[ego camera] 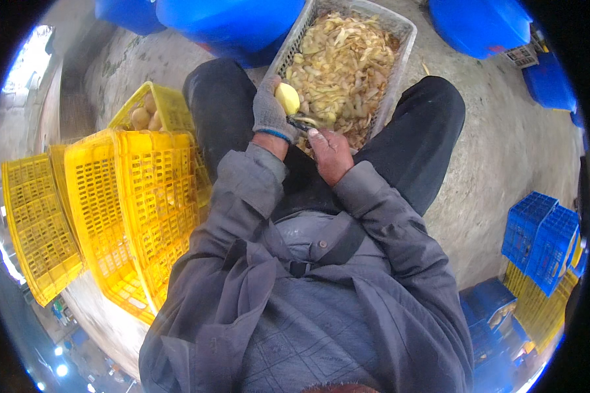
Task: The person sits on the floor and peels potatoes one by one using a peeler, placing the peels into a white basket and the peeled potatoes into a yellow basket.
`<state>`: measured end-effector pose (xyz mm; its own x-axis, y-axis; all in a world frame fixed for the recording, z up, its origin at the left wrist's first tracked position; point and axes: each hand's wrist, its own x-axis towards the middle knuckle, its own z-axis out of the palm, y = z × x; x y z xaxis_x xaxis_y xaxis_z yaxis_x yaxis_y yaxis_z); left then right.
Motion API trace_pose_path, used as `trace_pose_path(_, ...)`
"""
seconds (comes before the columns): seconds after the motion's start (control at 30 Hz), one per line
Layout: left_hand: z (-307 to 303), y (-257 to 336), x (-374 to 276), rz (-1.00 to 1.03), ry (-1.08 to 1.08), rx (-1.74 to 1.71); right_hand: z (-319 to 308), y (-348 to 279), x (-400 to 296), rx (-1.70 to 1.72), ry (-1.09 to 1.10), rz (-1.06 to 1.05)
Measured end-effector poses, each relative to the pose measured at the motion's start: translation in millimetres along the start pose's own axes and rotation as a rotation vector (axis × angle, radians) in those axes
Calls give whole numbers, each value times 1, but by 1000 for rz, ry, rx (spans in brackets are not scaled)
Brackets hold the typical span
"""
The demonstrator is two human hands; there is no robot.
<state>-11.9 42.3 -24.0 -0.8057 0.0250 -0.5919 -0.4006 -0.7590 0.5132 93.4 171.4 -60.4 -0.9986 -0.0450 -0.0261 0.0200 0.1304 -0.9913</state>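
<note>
My left hand [273, 108], in a grey knit glove with a blue cuff edge, is closed around a peeled yellow potato [287, 98]. My bare right hand [330, 150] grips the dark handle of a peeler [306, 121], whose metal end lies just below the potato. Both hands are over the near left part of a grey plastic crate [408, 44] between the knees. Heaped peelings [349, 64] fill much of that crate.
Yellow plastic crates [98, 196] stand at the left, beside a smaller yellow crate [150, 88] holding unpeeled potatoes [141, 119]. Blue tubs [226, 24] stand beyond the left knee and at the upper right [477, 24]. Blue crates [531, 231] are stacked at the lower right.
</note>
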Motion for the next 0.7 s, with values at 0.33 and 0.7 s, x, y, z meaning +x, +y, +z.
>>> trace_pose_path(0.33, 0, -2, -8, 49, -209, 164, -8, -40, -1, -169, 68, -21)
trace_pose_path(0.7, -1, -10, -3, 5, -222, -44, -3, -48, 6, -425, 132, -239)
